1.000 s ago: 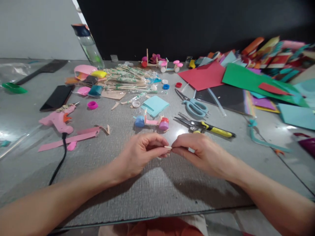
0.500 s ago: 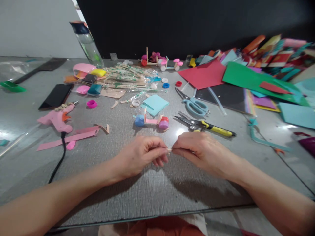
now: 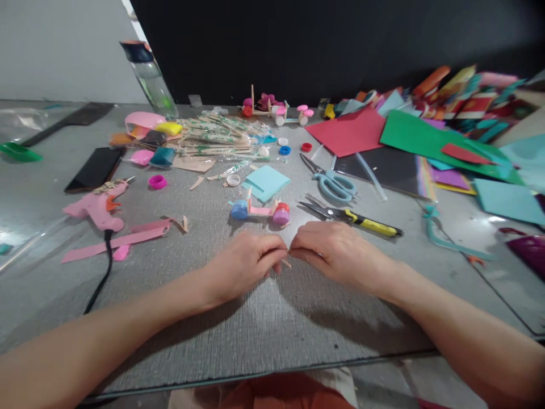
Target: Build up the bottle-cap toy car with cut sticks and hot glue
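- Grey textured table (image 3: 264,324) fills the lower and middle frame; its near edge runs along the bottom.
- A glossy transparent sheet (image 3: 25,216) lies on the tabletop at far left, reflecting light.
- Pale grey wall (image 3: 59,51) occupies the upper left.
- Black backdrop (image 3: 323,40) spans the upper centre and right, meeting the pale wall on a slanted line.

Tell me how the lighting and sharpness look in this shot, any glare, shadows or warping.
Head view: soft overhead light, with glare patches on the table at both edges; both hands cast soft shadows toward the camera. The wide lens bends the table's near edge and stretches the paper pile at right, which looks smeared. The scissors and glue gun stay fairly sharp.
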Tool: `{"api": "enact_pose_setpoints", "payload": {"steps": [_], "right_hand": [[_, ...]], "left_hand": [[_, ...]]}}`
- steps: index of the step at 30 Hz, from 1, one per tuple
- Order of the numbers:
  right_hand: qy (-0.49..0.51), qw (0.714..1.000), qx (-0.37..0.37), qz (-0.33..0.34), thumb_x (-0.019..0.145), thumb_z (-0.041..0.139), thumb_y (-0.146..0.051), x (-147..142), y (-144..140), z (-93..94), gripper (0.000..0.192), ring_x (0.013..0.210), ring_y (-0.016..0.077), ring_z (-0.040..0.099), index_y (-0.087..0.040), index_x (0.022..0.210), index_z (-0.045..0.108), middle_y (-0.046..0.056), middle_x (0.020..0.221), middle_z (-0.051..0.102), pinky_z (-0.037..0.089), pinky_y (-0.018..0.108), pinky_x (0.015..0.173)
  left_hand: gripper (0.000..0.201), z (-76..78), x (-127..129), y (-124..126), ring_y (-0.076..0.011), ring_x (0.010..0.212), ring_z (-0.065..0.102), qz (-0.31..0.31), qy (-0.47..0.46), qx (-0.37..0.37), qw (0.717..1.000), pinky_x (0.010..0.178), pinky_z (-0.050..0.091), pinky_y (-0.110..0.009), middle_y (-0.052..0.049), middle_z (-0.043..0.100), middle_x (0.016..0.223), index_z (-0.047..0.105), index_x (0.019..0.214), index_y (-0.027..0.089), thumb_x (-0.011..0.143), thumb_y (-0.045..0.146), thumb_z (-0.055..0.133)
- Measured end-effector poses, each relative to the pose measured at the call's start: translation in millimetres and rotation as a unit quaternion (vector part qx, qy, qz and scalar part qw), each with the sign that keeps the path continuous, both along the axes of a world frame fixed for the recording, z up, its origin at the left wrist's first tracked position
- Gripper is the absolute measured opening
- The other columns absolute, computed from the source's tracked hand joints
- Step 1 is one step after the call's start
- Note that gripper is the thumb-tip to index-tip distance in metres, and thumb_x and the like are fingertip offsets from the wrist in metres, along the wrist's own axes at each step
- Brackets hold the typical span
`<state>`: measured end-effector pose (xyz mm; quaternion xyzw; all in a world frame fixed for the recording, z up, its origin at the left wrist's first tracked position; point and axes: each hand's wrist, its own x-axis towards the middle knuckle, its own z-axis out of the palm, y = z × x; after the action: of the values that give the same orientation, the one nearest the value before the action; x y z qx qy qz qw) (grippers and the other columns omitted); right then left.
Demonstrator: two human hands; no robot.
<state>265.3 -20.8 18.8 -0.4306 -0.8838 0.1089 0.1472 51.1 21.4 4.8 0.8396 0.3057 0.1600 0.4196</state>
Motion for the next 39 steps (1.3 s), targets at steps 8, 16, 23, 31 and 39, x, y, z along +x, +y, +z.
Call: {"api": "enact_pose_setpoints", "payload": {"steps": [8, 16, 23, 31, 39], "right_hand": [[-0.037, 0.957, 0.147, -0.245, 0.100, 0.058, -0.037, 51.6, -2.0, 16.5, 0.024, 0.098, 0.0310, 0.068, -0.018, 0.111, 0.066, 0.013, 0.110, 0.070, 0.053, 0.044, 0.082], [-0.173, 0.954, 0.044, -0.240, 0.090, 0.064, -0.051, 91.4, -33.7, -19.8, 0.058, 0.101, 0.0448, 0.067, -0.010, 0.129, 0.052, 0.027, 0.114, 0.067, 0.054, 0.055, 0.081], [-0.154, 0.956, 0.044, -0.246, 0.085, 0.060, -0.041, 89.6, -37.7, -23.2, 0.057, 0.111, 0.0420, 0.063, -0.008, 0.132, 0.051, 0.025, 0.119, 0.063, 0.053, 0.056, 0.093], [-0.222, 0.947, 0.041, -0.227, 0.080, 0.059, -0.030, 92.6, -46.8, -25.3, 0.058, 0.111, 0.0418, 0.059, -0.007, 0.132, 0.052, 0.023, 0.119, 0.061, 0.054, 0.053, 0.089], [-0.119, 0.962, -0.005, -0.246, 0.086, 0.052, -0.035, 80.4, -48.2, -14.5, 0.050, 0.102, 0.0370, 0.061, -0.008, 0.129, 0.052, 0.020, 0.113, 0.060, 0.051, 0.054, 0.088]], "left_hand": [[0.027, -4.5, 0.3, 6.8, -0.0077, 0.044, 0.051, 0.141, -0.134, -0.238, 0.952, 0.037, 0.031, -0.019, -0.003, 0.068, 0.064, 0.067, 0.076, 0.015, 0.094, 0.033, 0.060], [0.020, -6.0, -1.9, 4.9, -0.0037, 0.040, 0.050, 0.166, -0.231, -0.330, 0.900, 0.037, 0.032, -0.016, 0.000, 0.066, 0.063, 0.070, 0.082, 0.014, 0.091, 0.031, 0.066], [0.017, 0.5, -0.6, 0.5, -0.0018, 0.040, 0.045, 0.183, -0.284, -0.388, 0.858, 0.033, 0.023, -0.012, 0.001, 0.064, 0.064, 0.073, 0.083, 0.014, 0.088, 0.031, 0.071], [0.020, 3.7, -1.4, -4.7, -0.0016, 0.041, 0.047, 0.181, -0.317, -0.381, 0.850, 0.034, 0.024, -0.010, 0.001, 0.063, 0.062, 0.075, 0.084, 0.014, 0.084, 0.034, 0.078], [0.018, -0.5, -0.6, -0.9, -0.0010, 0.042, 0.049, 0.184, -0.339, -0.375, 0.843, 0.035, 0.027, -0.010, 0.001, 0.066, 0.064, 0.076, 0.082, 0.014, 0.086, 0.031, 0.076]]}}
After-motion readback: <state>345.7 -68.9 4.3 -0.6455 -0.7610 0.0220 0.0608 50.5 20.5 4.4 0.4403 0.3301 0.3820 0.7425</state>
